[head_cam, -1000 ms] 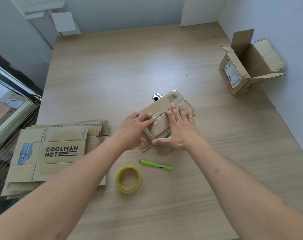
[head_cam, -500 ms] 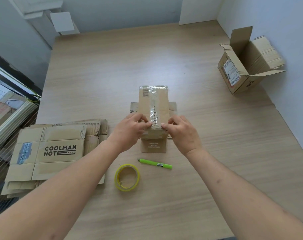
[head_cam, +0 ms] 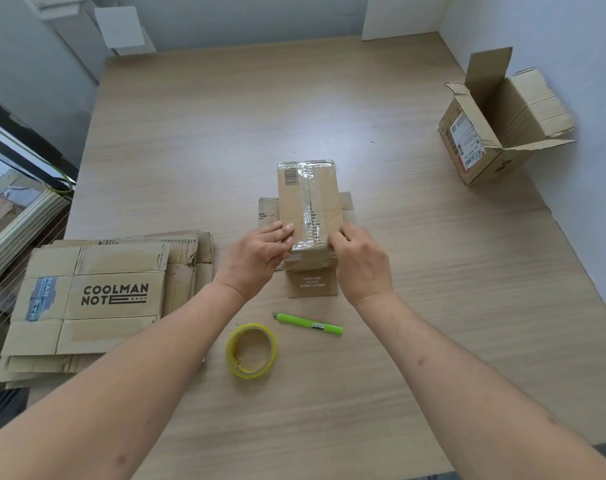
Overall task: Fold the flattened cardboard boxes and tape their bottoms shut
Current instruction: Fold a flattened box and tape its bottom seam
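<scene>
A small cardboard box [head_cam: 306,199] stands upside down at the table's middle, its flaps splayed flat underneath. Clear tape runs along the seam of its upturned bottom. My left hand [head_cam: 258,256] grips the box's near left edge, thumb on top. My right hand [head_cam: 358,265] grips the near right edge the same way. A roll of yellow-cored clear tape [head_cam: 251,350] lies flat just in front of my arms. A green box cutter [head_cam: 308,323] lies beside it. A stack of flattened boxes [head_cam: 90,303] printed COOLMAN NOTE sits at the left.
An assembled open box [head_cam: 495,133] lies on its side at the far right against the wall. The wooden table [head_cam: 225,126] is bare beyond the small box. A window rail and white ledges line the left edge.
The box was turned from a slanted position to straight and stood up on its flaps. Both hands went from pressing flat on the tape to gripping the near end's sides.
</scene>
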A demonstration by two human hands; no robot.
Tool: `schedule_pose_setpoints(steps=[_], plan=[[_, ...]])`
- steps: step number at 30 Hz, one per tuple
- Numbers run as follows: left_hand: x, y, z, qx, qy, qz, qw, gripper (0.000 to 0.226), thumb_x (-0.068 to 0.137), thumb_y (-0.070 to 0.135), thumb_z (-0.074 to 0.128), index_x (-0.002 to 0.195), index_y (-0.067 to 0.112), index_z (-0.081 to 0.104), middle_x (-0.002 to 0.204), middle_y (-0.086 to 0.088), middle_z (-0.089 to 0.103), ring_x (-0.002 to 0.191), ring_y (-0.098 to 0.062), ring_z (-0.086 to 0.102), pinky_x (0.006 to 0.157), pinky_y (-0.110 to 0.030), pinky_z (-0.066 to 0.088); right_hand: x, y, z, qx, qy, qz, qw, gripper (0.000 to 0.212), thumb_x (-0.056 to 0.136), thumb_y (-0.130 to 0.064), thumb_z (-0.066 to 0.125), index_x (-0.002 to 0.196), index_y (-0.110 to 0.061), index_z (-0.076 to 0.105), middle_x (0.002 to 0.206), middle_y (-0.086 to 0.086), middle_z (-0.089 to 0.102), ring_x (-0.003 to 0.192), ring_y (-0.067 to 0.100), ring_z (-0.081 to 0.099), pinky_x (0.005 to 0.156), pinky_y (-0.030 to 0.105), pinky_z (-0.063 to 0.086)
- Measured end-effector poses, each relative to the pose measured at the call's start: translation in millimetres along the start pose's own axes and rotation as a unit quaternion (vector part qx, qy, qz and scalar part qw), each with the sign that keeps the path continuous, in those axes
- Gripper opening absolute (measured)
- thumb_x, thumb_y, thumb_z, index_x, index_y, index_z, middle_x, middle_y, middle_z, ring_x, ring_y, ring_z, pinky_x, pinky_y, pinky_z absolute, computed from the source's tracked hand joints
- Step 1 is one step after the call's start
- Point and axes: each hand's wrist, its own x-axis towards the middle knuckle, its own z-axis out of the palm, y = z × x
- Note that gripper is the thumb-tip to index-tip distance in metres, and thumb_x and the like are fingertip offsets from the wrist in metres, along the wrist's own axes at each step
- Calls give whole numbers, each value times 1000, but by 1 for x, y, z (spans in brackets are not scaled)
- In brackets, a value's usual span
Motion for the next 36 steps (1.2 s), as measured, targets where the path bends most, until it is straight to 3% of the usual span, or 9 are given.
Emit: schedule_pose_setpoints(steps=[3, 7, 11, 16, 20, 26, 30, 33, 36], plan=[[-1, 1, -5, -40, -46, 43, 997, 30, 91, -2, 69, 120, 1, 76, 137, -13, 67, 130, -28, 61, 111, -35, 47, -1, -9, -2, -56, -53, 8, 997, 67, 68, -37, 85, 128, -19, 60, 119, 4, 58, 96, 27, 55, 78, 36, 51], [-4, -1, -16, -74, -74, 43, 994, 45, 82, -18, 60, 121, 0, 75, 135, -12, 68, 121, -22, 68, 109, -16, 44, 2, -24, 6, -50, -60, 119, 990, 98, 65, -86, 61, 132, -14, 55, 133, 11, 51, 111, 34, 48, 91, 42, 51], [-4, -6, -17, -53, -45, -38, 997, 47, 84, -17, 61, 126, -2, 72, 139, -14, 66, 123, -25, 67, 109, -20, 45, 7, -29, 14, -64, -42, 128, 989, 85, 72, -75, 67, 130, -14, 57, 130, 12, 49, 109, 39, 45, 91, 46, 50], [0, -7, -25, 0, -137, -134, 981, 48, 94, -6, 55, 140, 2, 63, 159, -12, 47, 136, -31, 57, 111, -29, 40, 10, -33, 14, -36, -24, 162, 986, 76, 67, -70, 68, 119, -16, 59, 126, 9, 50, 106, 37, 43, 85, 45, 50], [-2, -14, -29, 43, -186, -246, 950, 40, 97, -3, 47, 134, 1, 62, 164, -14, 36, 142, -34, 47, 112, -34, 39, 11, -27, 11, 95, -7, 244, 965, 74, 76, -70, 54, 129, -19, 58, 131, 6, 50, 113, 32, 41, 101, 41, 40], [-5, -23, -31, -13, -125, -367, 922, 37, 105, 2, 45, 137, -4, 62, 154, -22, 50, 143, -35, 47, 117, -29, 28, 14, -21, 6, 369, 84, 422, 824, 70, 74, -70, 42, 115, -19, 66, 116, 1, 58, 108, 17, 49, 94, 25, 35], [1, -15, -34, -100, -106, -391, 909, 50, 110, 33, 50, 150, 4, 51, 158, -14, 48, 148, -27, 41, 121, -32, 27, 15, -29, 3, 481, 63, 540, 688, 62, 80, -68, 35, 99, -23, 74, 103, -2, 71, 107, 25, 62, 98, 37, 48], [6, -5, -36, -194, -121, -381, 896, 69, 104, 53, 53, 159, 13, 40, 161, -12, 43, 151, -22, 37, 126, -38, 26, 13, -35, 6, 594, 9, 587, 551, 57, 92, -60, 37, 76, -20, 74, 87, 6, 74, 86, 33, 69, 91, 58, 58], [8, 4, -39, -257, -107, -363, 889, 81, 103, 56, 53, 166, 16, 22, 170, -4, 27, 156, -13, 24, 125, -26, 16, 12, -44, 14, 656, -41, 592, 467, 48, 106, -47, 31, 112, -14, 65, 101, 12, 71, 90, 31, 69, 77, 51, 62]])
